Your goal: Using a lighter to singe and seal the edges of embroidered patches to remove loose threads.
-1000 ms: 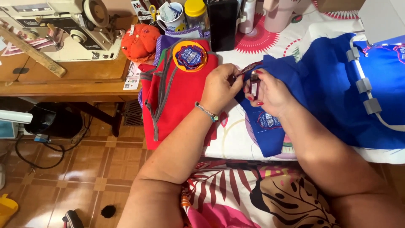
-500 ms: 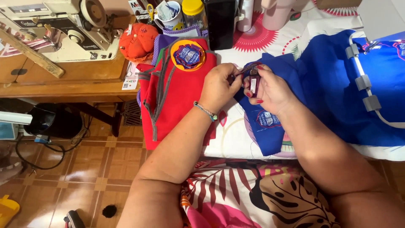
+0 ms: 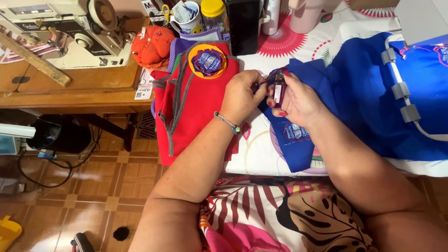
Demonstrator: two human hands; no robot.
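A small dark lighter (image 3: 278, 89) stands upright in the right hand (image 3: 298, 100), fingers wrapped around it, just above the blue fabric (image 3: 359, 107) on the patterned table cover (image 3: 261, 149). The left hand (image 3: 240, 95) pinches a thin thread or edge right beside the lighter. Red fabric (image 3: 196, 102) lies to the left, an orange pincushion (image 3: 151, 46) and a sewing machine (image 3: 70, 30) beyond

Bright, even light floods the scene from above, with soft shadows only under the brown wooden sewing table (image 3: 70, 95) at far left. Colours are saturated, with no glare. The wide lens bends the edges, and focus stays fairly sharp throughout.
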